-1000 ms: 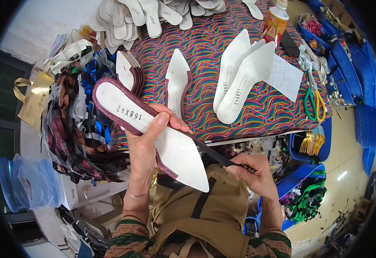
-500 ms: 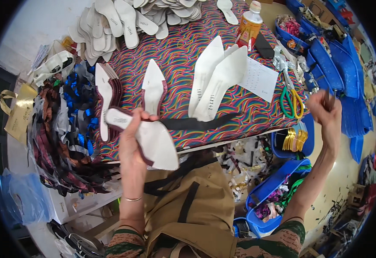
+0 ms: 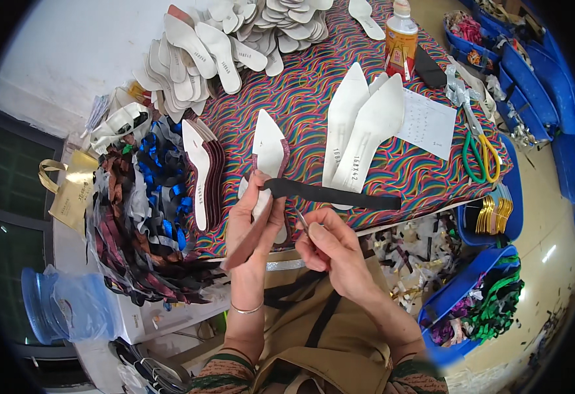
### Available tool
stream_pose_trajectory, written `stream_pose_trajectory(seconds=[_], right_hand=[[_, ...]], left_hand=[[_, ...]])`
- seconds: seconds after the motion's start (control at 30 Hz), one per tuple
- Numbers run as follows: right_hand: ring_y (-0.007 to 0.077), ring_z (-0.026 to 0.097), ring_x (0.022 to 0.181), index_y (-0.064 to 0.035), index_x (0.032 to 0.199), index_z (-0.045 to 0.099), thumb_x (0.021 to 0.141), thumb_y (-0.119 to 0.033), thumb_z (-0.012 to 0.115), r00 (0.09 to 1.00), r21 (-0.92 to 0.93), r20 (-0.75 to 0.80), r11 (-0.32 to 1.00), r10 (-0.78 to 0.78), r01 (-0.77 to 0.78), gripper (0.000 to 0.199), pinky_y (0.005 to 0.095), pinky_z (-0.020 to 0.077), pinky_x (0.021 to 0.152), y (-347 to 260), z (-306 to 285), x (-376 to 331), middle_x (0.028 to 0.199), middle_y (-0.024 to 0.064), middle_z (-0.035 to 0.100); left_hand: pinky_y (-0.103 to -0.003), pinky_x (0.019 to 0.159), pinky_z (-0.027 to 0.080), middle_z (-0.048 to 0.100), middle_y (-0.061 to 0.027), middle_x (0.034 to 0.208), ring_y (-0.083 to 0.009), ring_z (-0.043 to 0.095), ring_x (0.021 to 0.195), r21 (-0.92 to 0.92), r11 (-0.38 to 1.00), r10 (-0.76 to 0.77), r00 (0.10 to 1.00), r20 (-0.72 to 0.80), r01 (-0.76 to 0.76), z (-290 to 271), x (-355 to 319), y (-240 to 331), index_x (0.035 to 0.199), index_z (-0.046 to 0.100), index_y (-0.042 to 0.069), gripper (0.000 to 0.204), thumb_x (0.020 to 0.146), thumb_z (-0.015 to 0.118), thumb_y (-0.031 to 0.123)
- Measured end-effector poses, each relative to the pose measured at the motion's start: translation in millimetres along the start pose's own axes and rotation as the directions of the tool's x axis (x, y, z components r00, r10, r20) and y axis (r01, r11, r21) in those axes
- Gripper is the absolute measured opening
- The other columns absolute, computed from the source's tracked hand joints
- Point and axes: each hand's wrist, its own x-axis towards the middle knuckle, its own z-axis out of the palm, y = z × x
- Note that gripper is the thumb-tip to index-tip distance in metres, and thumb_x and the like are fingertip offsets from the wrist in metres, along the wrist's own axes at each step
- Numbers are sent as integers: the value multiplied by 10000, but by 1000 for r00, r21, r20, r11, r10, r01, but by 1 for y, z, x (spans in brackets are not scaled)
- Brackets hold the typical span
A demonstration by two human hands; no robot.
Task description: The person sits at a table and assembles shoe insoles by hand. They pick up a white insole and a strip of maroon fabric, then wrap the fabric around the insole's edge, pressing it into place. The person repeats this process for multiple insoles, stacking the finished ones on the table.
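Note:
My left hand (image 3: 245, 217) is closed around a shoe insole (image 3: 245, 244), which is tilted so that its dusky pink edge and side show. From its fingertips a black fabric strip (image 3: 346, 196) stretches right across the table edge. My right hand (image 3: 340, 253), just right of the insole and below the strip, pinches a small pointed metal tool (image 3: 302, 220); its kind is mostly hidden by the fingers. Beyond the left hand lies a white insole with glittery purple edging (image 3: 269, 141), beside a stack of similarly edged insoles (image 3: 199, 174).
Plain white insoles (image 3: 373, 121) lie on the patterned cloth (image 3: 307, 85), with a big pile (image 3: 218, 56) behind. Scissors (image 3: 478, 141), a paper sheet (image 3: 429, 125) and a drink bottle (image 3: 401, 43) are at right. Ribbon scraps (image 3: 146, 217) hang left; blue bins (image 3: 442, 295) stand lower right.
My right hand has come in from the far right to beside the insole. The insole in my left hand has turned from its white face to its pink edge. The view has shifted.

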Motion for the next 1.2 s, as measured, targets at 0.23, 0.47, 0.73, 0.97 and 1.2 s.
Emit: stream_pose_trajectory(seconds=[0.23,0.47,0.73,0.97,1.2], right_hand=[[26,367,538,-53,1014,546,985,-171,561,999,65,-20,997,-51,52,122,202,265,470,-3,13,10,688,-12,505],[10,385,544,-54,968,573,967,-108,569,988,-20,-129,997,-83,81,54,192,275,474,8,10,6,700,-44,516],[13,455,579,-28,979,631,846,-22,667,950,-836,86,497,-299,232,139,209,336,512,-45,10,-1,688,-29,570],[230,595,584,-19,899,646,732,40,686,874,-910,373,59,-313,409,182,291,421,538,-47,-17,-7,724,97,624],[267,575,568,-55,841,672,769,-36,712,794,-872,489,-198,-361,447,85,341,394,537,-38,-6,-26,671,76,615]], left_hand=[[-319,823,520,614,-28,869,-198,600,885,122,989,88,995,-41,-82,3,-17,-13,973,587,93,116,966,598,208],[-344,824,528,609,-39,854,-221,609,896,145,977,157,988,-5,-154,3,-29,-19,996,572,93,111,972,587,200],[-375,712,578,658,-143,875,-263,683,828,451,836,283,950,133,-312,7,-44,-24,1039,547,18,155,962,584,148],[-345,655,583,692,-203,893,-247,694,788,568,789,216,972,97,-232,10,-54,-21,1070,577,-26,184,946,585,110],[-408,839,548,696,-207,923,-294,684,912,580,721,267,924,272,-379,2,-51,-24,1072,597,-45,181,940,573,77]])
